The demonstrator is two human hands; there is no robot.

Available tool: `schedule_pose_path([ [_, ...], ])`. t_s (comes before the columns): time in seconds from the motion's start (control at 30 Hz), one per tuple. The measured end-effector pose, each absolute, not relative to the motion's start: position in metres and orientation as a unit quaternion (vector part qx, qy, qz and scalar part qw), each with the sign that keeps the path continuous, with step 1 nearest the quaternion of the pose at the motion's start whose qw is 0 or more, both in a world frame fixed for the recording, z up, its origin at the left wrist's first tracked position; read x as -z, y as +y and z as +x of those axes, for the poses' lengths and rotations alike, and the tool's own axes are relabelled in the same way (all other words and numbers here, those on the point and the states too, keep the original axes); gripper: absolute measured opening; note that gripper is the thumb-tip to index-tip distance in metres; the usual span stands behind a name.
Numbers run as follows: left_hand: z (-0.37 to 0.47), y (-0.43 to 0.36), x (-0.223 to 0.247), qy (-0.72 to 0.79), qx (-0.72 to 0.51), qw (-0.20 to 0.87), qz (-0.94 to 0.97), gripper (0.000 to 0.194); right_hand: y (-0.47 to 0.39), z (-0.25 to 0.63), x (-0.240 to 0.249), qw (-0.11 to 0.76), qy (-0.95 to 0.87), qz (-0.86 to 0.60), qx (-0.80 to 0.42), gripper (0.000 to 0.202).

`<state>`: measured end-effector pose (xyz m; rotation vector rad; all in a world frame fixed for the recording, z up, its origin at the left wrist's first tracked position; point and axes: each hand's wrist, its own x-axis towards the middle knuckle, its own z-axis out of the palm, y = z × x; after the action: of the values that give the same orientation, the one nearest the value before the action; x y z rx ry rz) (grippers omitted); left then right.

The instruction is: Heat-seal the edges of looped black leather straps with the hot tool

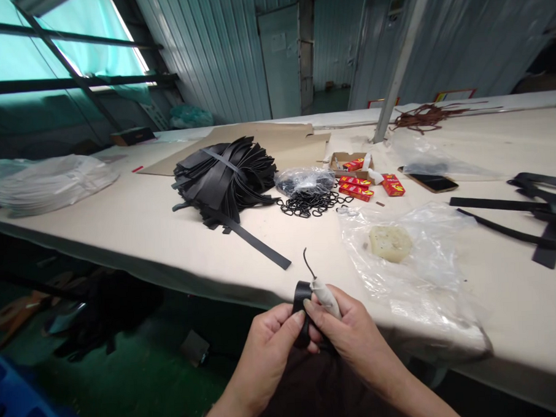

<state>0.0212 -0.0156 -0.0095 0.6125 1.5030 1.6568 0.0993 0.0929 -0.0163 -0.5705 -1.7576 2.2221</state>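
Close to the table's front edge, my left hand (271, 339) pinches a looped black strap (302, 292) between thumb and fingers. My right hand (345, 322) is closed around a hooked tool with a pale wrapped handle (327, 300), and its thumb and fingertips also press on the strap. The tool's thin dark curved tip points up and away from me. Beyond the hands lies a large bundle of black straps (226, 180), with one strap end reaching toward me. Black metal rings (308, 204) are heaped to its right, beside a clear plastic bag (304, 181).
Small red boxes (392, 185) lie by an open carton (349, 159) and a phone (431, 182). A yellowish block (390, 243) sits on clear plastic at right. More black straps (545, 212) lie far right; wrapped white material (55, 181) is at left. A metal post (403, 61) stands behind.
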Motion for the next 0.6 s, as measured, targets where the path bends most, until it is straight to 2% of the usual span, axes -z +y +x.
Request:
schedule_pose_path([
  [0.1, 0.021, -0.013, 0.01, 0.615, -0.64, 0.387, 0.25, 0.024, 0.095, 0.103, 0.021, 0.166, -0.629, -0.203, -0.732, 0.022],
  [0.2, 0.021, -0.01, 0.01, 0.63, -0.628, 0.375, 0.262, 0.022, 0.098, 0.107, 0.029, 0.233, -0.72, -0.169, -0.632, 0.005],
  [0.33, 0.021, -0.006, 0.013, 0.654, -0.61, 0.349, 0.28, 0.019, 0.103, 0.114, 0.032, 0.381, -0.856, -0.042, -0.346, 0.021],
  [0.43, 0.021, -0.004, 0.018, 0.656, -0.595, 0.384, 0.259, 0.02, 0.108, 0.118, 0.027, 0.438, -0.888, 0.014, -0.139, 0.022],
  [0.5, 0.021, -0.002, 0.022, 0.656, -0.589, 0.4, 0.249, 0.023, 0.111, 0.121, 0.025, 0.45, -0.886, 0.016, -0.114, 0.022],
  [0.6, 0.022, 0.002, 0.025, 0.673, -0.584, 0.355, 0.282, 0.025, 0.115, 0.125, 0.027, 0.457, -0.872, 0.005, -0.174, 0.021],
])
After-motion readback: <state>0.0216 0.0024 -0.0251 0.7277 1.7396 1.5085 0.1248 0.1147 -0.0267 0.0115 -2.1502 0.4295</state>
